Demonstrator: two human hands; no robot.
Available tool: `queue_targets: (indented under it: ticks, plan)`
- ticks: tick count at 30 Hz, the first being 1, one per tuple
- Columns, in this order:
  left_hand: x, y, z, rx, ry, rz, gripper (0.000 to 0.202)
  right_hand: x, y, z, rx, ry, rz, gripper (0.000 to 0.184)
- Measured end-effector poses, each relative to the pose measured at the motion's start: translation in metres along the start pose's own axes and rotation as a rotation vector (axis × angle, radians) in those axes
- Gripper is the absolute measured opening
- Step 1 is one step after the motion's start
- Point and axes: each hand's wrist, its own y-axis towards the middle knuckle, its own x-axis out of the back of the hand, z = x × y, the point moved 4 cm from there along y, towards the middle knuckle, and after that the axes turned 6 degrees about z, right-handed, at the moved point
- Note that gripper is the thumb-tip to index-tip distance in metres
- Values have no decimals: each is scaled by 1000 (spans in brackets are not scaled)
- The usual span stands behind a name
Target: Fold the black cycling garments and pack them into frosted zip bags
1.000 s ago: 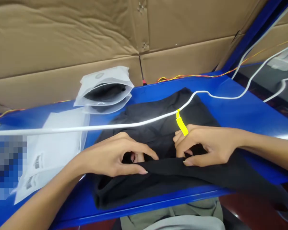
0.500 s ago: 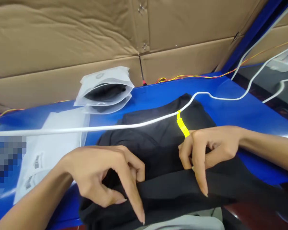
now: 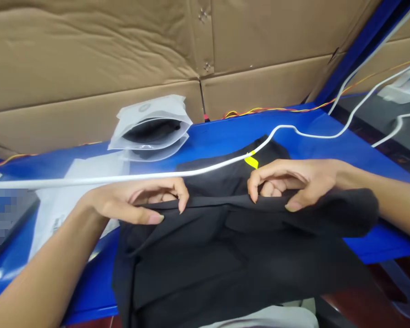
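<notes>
A black garment lies on the blue table and drapes over its near edge toward me. My left hand pinches a raised fold of the fabric at the left. My right hand pinches the same fold at the right, fingers curled over it. The fold runs straight between the two hands. A white cable with a yellow tag crosses just above the garment, close behind my right fingers.
A clear plastic bag holding a dark garment stands at the back left against a cardboard wall. Flat white bags with barcode labels lie at the left. Red and yellow wires run along the table's far edge.
Both hands have lifted the garment's near edge and carried it away from me, so a wide flap now hangs over the table's front. The fold sits higher and farther back than before.
</notes>
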Motion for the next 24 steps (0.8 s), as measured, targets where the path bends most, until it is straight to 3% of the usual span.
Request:
queue_targets:
  ticks: [2,5,8,12,18,24]
  plan:
    - [2,3,13,49,-130,68,60,10,-2,1,20,-25,-78,38]
    - [9,8,32,176,-89,-44,47,29,-4,2,38,-165,-221,18]
    - [8,10,43,265,-121,-89,42,43,-8,1,55,-79,-357,31]
    - [6,10,39,332,-114,-178,42,51,-16,2,117,25,-418,64]
    - [10,13,35,383,-183,-340,45,59,-27,-4,93,-118,-316,55]
    - [10,14,41,435,-53,-358,40,75,-30,-5,137,-384,-590,39]
